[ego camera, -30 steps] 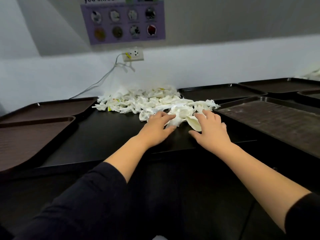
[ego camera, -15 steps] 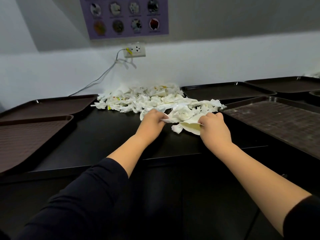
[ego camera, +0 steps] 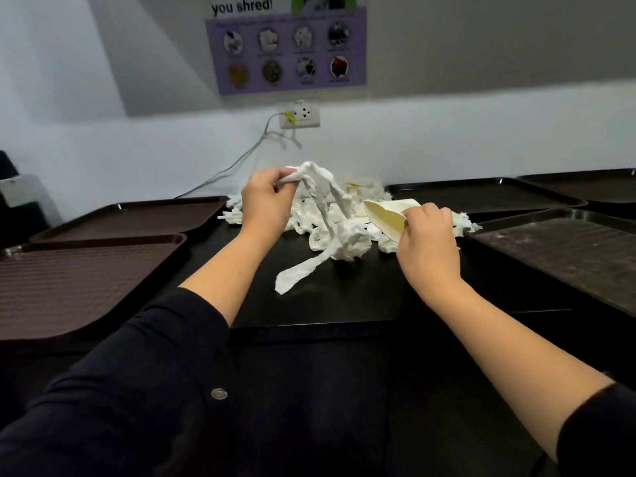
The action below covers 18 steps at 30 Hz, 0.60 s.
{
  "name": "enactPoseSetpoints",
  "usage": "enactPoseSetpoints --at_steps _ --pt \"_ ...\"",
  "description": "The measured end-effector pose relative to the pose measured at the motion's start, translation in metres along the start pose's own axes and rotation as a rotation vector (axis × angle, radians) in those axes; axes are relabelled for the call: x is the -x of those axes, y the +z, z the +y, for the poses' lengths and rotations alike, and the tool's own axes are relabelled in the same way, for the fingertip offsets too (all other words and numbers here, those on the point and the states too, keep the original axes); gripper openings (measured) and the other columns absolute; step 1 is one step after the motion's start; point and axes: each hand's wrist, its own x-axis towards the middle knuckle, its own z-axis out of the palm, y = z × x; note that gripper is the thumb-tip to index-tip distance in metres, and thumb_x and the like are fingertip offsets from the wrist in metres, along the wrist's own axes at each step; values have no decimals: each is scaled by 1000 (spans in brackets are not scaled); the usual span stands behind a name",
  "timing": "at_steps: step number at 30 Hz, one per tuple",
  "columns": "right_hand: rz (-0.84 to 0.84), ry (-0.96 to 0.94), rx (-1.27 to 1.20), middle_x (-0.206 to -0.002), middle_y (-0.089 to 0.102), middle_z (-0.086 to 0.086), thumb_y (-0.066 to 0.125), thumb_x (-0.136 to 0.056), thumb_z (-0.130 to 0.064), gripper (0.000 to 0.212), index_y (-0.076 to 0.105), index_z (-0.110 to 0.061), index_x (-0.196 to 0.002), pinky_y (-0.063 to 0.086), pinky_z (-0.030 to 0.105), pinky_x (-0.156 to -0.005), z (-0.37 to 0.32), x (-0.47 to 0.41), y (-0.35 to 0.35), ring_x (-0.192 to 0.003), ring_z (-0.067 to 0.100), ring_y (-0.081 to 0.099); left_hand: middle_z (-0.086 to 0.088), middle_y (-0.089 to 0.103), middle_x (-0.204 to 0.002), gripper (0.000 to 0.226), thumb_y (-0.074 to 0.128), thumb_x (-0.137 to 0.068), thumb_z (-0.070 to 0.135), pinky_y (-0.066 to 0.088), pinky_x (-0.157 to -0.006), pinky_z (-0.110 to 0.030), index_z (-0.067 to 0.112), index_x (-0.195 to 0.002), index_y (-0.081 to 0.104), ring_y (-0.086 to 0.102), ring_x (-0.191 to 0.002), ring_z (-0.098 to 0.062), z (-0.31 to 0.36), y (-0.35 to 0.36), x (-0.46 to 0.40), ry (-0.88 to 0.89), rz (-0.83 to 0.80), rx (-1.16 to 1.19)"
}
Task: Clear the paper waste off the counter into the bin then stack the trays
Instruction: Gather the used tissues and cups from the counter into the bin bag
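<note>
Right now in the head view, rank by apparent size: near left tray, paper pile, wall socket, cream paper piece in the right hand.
1. near left tray, though nearness inflates it
2. paper pile
3. cream paper piece and wall socket look alike; unranked

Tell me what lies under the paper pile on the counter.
Around the paper pile only the bare black counter shows. Whatever sits beneath the heap is covered by crumpled paper, so it cannot be told.

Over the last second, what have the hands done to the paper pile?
Left hand has gripped a crumpled paper strip and lifted it off the paper pile. Right hand has closed on a folded paper plate, raising it slightly. Trays unmoved.
</note>
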Motion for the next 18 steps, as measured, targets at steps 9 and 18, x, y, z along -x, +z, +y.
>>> enactPoseSetpoints --at_steps 9,18 --pt "48 -88 -120 -86 57 22 51 -75 16 19 62 6 -88 41 37 -59 -25 10 18 -84 40 49 0 62 -77 10 60 -85 15 43 -67 -25 22 -81 66 53 -73 -14 3 -32 -22 -146 121 123" --pt "93 -166 -265 -88 60 20 45 -74 11 26 64 5 -92 43 35 -62 -59 4 25 -84 39 51 4 60 -72 11 60 -86 10 45 -67 -18 20 -85 65 52 -67 -8 21 -68 -28 -155 224 274"
